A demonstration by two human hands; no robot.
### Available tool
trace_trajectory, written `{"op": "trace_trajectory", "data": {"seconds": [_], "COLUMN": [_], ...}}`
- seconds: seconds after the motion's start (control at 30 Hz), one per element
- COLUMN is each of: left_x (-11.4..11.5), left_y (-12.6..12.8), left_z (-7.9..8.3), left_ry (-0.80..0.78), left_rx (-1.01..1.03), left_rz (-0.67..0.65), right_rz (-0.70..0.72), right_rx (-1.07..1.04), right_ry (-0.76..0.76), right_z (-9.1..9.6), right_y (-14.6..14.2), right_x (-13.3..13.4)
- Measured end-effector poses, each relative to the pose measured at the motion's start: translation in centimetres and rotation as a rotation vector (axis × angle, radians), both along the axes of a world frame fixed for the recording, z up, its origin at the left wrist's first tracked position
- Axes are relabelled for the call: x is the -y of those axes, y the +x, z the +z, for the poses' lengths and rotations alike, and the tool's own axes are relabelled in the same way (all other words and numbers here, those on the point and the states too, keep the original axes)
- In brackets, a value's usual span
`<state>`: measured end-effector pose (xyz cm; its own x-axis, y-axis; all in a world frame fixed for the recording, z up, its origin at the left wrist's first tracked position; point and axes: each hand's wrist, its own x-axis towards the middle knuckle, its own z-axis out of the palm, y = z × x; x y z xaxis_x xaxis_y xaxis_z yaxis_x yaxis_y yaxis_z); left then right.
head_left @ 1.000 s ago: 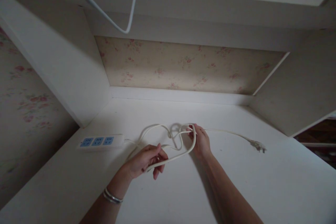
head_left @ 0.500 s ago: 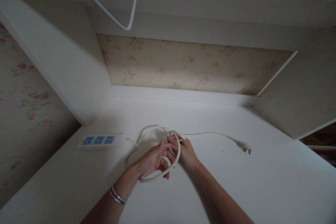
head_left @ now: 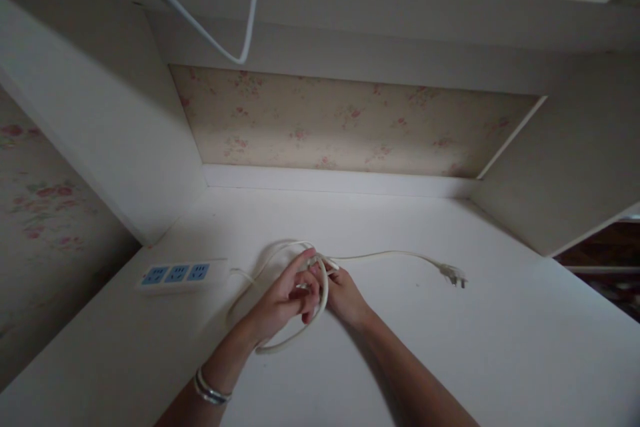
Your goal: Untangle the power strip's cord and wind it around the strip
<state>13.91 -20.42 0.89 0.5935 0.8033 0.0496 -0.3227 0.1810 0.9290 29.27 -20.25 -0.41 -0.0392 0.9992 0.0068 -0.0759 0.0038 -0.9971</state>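
A white power strip (head_left: 176,275) with blue sockets lies at the left of the white desk (head_left: 450,347). Its cream cord (head_left: 280,345) runs right in loose loops and ends in a plug (head_left: 453,275) lying on the desk. My left hand (head_left: 283,299), with bracelets on the wrist, and my right hand (head_left: 345,295) meet at the middle of the desk. Both grip the gathered loops of cord, fingers closed around them. One loop hangs out below my left hand.
The desk sits in a nook with a floral back wall (head_left: 350,123), a white side panel (head_left: 100,127) on the left and another on the right. A shelf runs overhead, and a white cable (head_left: 220,47) hangs from it.
My hands have come together from apart, drawing the cord loops into a tighter bundle. The plug has slid left along the desk toward my hands.
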Motion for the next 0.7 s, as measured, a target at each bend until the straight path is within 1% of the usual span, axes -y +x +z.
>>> {"op": "trace_trajectory", "data": {"seconds": [0.07, 0.13, 0.2, 0.27, 0.33, 0.4, 0.43, 0.53, 0.6, 0.7], "left_x": [0.0, 0.0, 0.0, -0.1, -0.2, -0.4, -0.6, -0.9, -1.2, -1.7], "left_y": [0.3, 0.6, 0.9, 0.8, 0.6, 0.2, -0.1, -0.9, -1.6, -3.2], "left_z": [-0.4, -0.5, -0.5, -0.3, -0.2, 0.0, 0.2, 0.9, 1.3, 1.4], "left_ry": [0.049, 0.098, 0.114, 0.095, 0.076, 0.079, 0.080, 0.052, -0.001, -0.087], "left_rx": [-0.064, -0.093, -0.091, -0.087, -0.105, -0.110, -0.085, 0.089, 0.212, 0.397], "left_rz": [-0.048, -0.045, 0.016, 0.093, 0.173, 0.259, 0.302, 0.379, 0.403, 0.454], "right_rz": [0.076, 0.117, 0.140, 0.157, 0.149, 0.073, 0.008, -0.244, -0.393, -0.557], "right_rx": [0.019, 0.043, 0.071, 0.106, 0.107, 0.035, -0.022, -0.140, -0.130, -0.079], "right_ry": [0.024, 0.053, 0.082, 0.112, 0.109, 0.069, 0.048, 0.033, 0.021, -0.030], "right_z": [0.1, 0.0, -0.3, -0.6, -0.9, -1.3, -1.4, -1.9, -2.2, -2.5], "right_y": [0.1, 0.3, 0.4, 0.4, 0.4, 0.6, 0.8, 2.0, 3.4, 5.6], "right_x": [0.1, 0.1, 0.0, -0.1, -0.4, -0.8, -1.1, -2.1, -2.7, -3.3]}}
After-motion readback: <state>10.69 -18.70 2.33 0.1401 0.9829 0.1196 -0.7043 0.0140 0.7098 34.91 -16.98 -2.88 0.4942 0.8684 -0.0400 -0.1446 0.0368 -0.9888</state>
